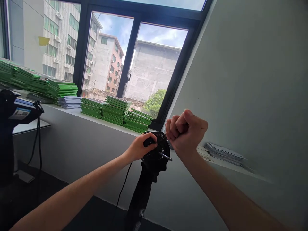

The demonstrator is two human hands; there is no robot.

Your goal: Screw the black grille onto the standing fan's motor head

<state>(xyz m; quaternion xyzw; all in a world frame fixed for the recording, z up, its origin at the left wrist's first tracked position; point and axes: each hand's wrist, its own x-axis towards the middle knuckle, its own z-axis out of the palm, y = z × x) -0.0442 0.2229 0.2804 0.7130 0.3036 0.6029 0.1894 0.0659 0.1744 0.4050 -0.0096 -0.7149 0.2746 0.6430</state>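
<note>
A black device (154, 166) with a round head stands on a dark upright post (139, 195) in front of the low wall. A metal rod (166, 156) sticks out of its face toward the lower right. My left hand (141, 146) is at the head's upper left, thumb and fingers curled around a small dark part of it. To the right and a little higher, my right hand (185, 131) is curled into a fist around the end of a thin dark handle or tool that points at the head. Most of that piece is hidden in the fist.
Green booklets (113, 110) lie in stacks along the sill (69, 116) under the window. Grey papers (225, 153) rest on the ledge at right. Another black machine (20, 110) with hanging cables stands at far left. A thin cable (124, 186) hangs beside the post.
</note>
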